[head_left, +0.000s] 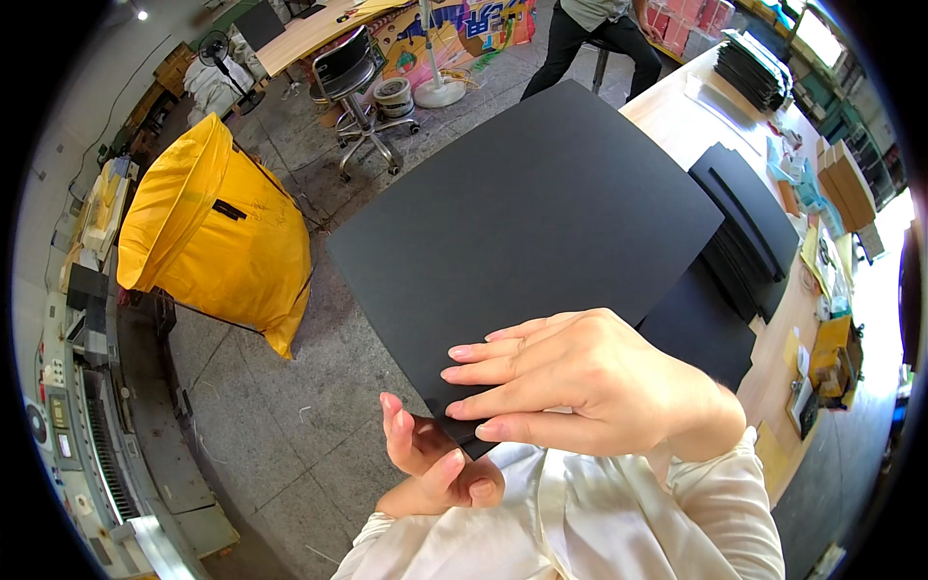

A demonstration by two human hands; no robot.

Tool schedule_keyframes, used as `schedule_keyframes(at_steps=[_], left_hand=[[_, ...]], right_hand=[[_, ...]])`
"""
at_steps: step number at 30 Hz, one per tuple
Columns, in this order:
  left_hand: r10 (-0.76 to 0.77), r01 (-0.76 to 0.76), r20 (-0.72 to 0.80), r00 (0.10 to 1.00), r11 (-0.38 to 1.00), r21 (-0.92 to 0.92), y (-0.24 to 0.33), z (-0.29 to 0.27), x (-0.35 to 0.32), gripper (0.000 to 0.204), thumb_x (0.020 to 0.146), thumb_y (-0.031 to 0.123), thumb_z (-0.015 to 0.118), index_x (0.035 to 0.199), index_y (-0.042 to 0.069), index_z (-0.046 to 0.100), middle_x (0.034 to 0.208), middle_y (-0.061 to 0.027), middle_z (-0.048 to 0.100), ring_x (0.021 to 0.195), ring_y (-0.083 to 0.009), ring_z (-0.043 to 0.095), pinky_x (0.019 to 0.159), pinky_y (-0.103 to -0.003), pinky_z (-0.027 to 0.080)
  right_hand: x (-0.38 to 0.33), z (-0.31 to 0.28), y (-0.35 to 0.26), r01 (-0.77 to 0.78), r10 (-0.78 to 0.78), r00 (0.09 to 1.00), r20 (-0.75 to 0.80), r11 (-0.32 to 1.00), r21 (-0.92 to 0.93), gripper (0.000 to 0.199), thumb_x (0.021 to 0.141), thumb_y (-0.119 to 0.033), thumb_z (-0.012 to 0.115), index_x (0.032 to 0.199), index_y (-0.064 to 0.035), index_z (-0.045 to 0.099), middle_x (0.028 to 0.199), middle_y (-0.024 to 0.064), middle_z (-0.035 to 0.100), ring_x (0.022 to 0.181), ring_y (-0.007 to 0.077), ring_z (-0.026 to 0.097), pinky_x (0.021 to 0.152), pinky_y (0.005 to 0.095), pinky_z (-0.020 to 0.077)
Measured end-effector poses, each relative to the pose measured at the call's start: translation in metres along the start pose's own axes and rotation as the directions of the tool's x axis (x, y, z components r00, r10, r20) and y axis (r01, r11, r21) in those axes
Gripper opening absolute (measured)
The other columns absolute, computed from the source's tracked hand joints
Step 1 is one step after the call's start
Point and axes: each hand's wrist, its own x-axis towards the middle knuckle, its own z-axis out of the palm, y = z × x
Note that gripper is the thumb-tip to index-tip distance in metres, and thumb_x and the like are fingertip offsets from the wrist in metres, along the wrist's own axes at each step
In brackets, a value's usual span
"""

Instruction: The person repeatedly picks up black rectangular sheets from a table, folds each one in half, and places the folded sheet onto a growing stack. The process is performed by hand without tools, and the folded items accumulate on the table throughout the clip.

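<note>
A large black sheet point(532, 213), smooth and seemingly stiff, fills the middle of the view with one corner pointing toward my body. My left hand point(435, 459) is beneath that near corner and holds it, fingers partly curled up past the edge; the sheet hides part of the palm. Across the top of the same corner lies my right hand point(580, 387), palm down, fingers stretched out to the left. To the right, partly covered by the sheet, more black sheets point(749, 217) lie piled on a light wooden table point(667, 111).
A big yellow sack point(222, 222) stands on the grey floor at left. Beyond are an office chair point(353, 82) and a fan point(220, 56). A person in dark trousers point(561, 53) sits at the far side. A black stack point(754, 72) and cardboard point(846, 184) lie at right.
</note>
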Motion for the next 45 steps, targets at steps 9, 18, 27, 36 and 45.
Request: schedule_keyframes(at_steps=[9, 18, 27, 36, 45], left_hand=[[-0.102, 0.108, 0.112, 0.988, 0.993, -0.043, 0.002, -0.007, -0.003, 0.050, 0.100, 0.045, 0.026, 0.140, 0.016, 0.033, 0.150, -0.0278, 0.020, 0.140, -0.0447, 0.026, 0.114, -0.054, 0.027], [-0.083, 0.085, 0.046, 0.995, 0.996, -0.033, 0.003, -0.001, -0.001, 0.047, 0.096, 0.035, 0.025, 0.134, 0.010, 0.039, 0.145, -0.0350, 0.028, 0.133, -0.0512, 0.037, 0.109, -0.061, 0.032], [-0.074, 0.075, 0.034, 0.997, 0.997, -0.037, 0.003, -0.001, -0.002, 0.047, 0.093, 0.029, 0.028, 0.133, 0.009, 0.040, 0.144, -0.0382, 0.031, 0.131, -0.0533, 0.039, 0.107, -0.063, 0.033], [-0.146, 0.156, 0.089, 0.985, 0.979, -0.128, 0.007, -0.007, 0.009, 0.046, 0.097, 0.035, 0.039, 0.135, 0.010, 0.037, 0.131, -0.0221, 0.047, 0.124, -0.0388, 0.048, 0.112, -0.056, 0.027], [-0.244, 0.230, 0.175, 0.954, 0.968, 0.097, 0.024, -0.017, 0.063, 0.016, 0.084, -0.001, 0.051, 0.096, 0.008, 0.056, 0.100, -0.0083, 0.050, 0.097, -0.0268, 0.054, 0.100, -0.055, 0.040]], right_hand=[[0.000, 0.000, 0.000, 0.000, 0.000, 1.000, -0.008, 1.000, 0.002, 0.022, 0.088, -0.019, 0.064, 0.096, -0.0007, 0.074, 0.101, 0.0168, 0.072, 0.105, 0.0305, 0.067, 0.093, 0.0378, 0.0534], [0.000, -0.001, -0.001, -0.001, 0.001, 1.000, -0.007, 1.000, 0.007, 0.022, 0.088, -0.019, 0.064, 0.095, -0.0009, 0.074, 0.100, 0.0167, 0.072, 0.105, 0.0308, 0.067, 0.093, 0.0381, 0.0532], [-0.001, -0.002, 0.000, -0.005, 0.005, 1.000, 0.005, 1.000, 0.001, 0.022, 0.088, -0.019, 0.064, 0.096, -0.0010, 0.074, 0.101, 0.0175, 0.072, 0.106, 0.0309, 0.067, 0.094, 0.0383, 0.0529], [-0.003, 0.001, -0.003, 0.053, -0.054, 0.998, -0.017, 0.997, -0.049, 0.022, 0.089, -0.022, 0.064, 0.093, -0.0020, 0.073, 0.101, 0.0169, 0.072, 0.106, 0.0291, 0.067, 0.093, 0.0378, 0.0529], [-0.018, 0.019, 0.020, 0.309, -0.623, 0.762, -0.177, 0.590, -0.745, 0.024, 0.080, -0.014, 0.062, 0.099, -0.0003, 0.067, 0.098, 0.0169, 0.069, 0.096, 0.0303, 0.068, 0.089, 0.0398, 0.0552]])
